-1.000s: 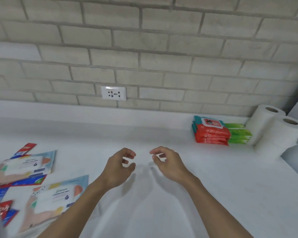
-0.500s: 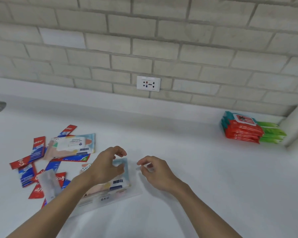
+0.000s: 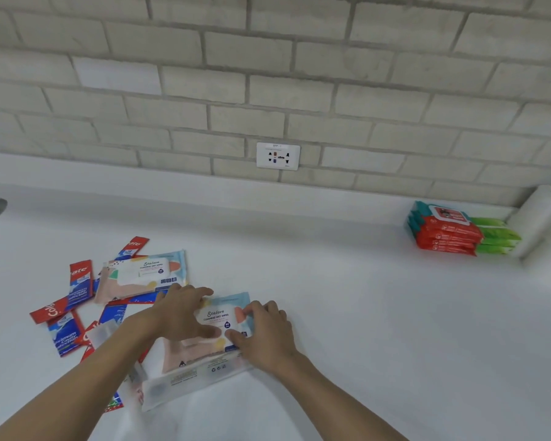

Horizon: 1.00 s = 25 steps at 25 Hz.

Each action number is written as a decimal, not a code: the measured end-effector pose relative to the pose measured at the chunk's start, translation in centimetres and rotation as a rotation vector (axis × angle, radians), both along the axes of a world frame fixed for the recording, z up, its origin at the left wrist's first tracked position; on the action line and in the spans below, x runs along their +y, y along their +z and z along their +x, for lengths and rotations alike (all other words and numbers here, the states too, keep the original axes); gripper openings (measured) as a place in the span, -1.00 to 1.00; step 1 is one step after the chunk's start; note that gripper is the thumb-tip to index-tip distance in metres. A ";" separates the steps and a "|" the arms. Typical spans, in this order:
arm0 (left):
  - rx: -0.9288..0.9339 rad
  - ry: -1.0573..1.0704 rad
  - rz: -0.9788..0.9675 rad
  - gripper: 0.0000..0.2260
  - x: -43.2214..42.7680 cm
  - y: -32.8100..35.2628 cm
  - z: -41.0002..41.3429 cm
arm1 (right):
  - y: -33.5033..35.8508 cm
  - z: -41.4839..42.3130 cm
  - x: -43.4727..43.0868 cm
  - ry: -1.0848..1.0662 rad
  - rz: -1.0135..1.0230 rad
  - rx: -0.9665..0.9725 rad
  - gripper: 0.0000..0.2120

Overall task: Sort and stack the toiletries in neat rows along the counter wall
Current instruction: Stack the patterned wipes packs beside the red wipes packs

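1. the wet wipes pack [image 3: 218, 316] is low in the middle of the frame, on the white counter [image 3: 363, 313], well apart from the brick wall [image 3: 268, 74].
2. the left hand [image 3: 182, 313] lies over its left part, with the fingers bent to the far edge and the thumb on the face. the right hand [image 3: 264, 335] is clamped on its right edge with curled fingers. the two hands are near each other but not touching.
3. i judge the pack to be soft and a little heavy (it is full of wet sheets). its smooth film may slip, and it may sag in the middle. it is best to hold it at the two short ends, not by the lid flap.
4. its label reads "stalove cleaning wet wipes" and "80".
5. a second pack [image 3: 143, 272] with the same label lies just to the upper left. it rests on red and blue toothpaste sachets [image 3: 80, 281], where i can read only "col", "ate" and part of "cavity protection".
6. at the right edge, against the wall, red packs [image 3: 446, 233] are stacked. green packs [image 3: 497, 237] are beside them, then a paper roll [image 3: 541, 218]. their writing is too small to read.
7. a socket [image 3: 278, 156] is on the wall at the middle of the frame.
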<state>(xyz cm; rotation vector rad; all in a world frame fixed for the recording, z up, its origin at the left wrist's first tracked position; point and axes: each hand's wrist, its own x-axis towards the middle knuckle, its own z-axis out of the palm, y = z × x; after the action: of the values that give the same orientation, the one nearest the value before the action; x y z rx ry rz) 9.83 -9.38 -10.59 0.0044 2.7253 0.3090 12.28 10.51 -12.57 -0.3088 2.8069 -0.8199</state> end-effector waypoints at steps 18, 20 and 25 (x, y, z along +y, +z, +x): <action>-0.040 -0.169 0.107 -0.47 1.5 2.6 -3.1 | -0.8 0.2 -0.1 -0.191 -0.063 -0.013 -0.40; -0.006 -0.189 0.113 -0.50 1.8 3.0 -3.3 | -1.0 0.0 0.0 -0.200 -0.088 -0.038 -0.43; 0.113 -0.202 0.166 -0.56 2.9 4.5 -3.8 | -0.5 -1.4 1.2 -0.231 -0.387 -0.169 -0.58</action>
<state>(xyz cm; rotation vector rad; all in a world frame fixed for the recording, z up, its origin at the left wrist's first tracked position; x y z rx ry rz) 6.01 -6.52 -6.08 0.3507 2.7715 0.4868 10.91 11.67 -13.03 0.0324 2.5431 -1.3745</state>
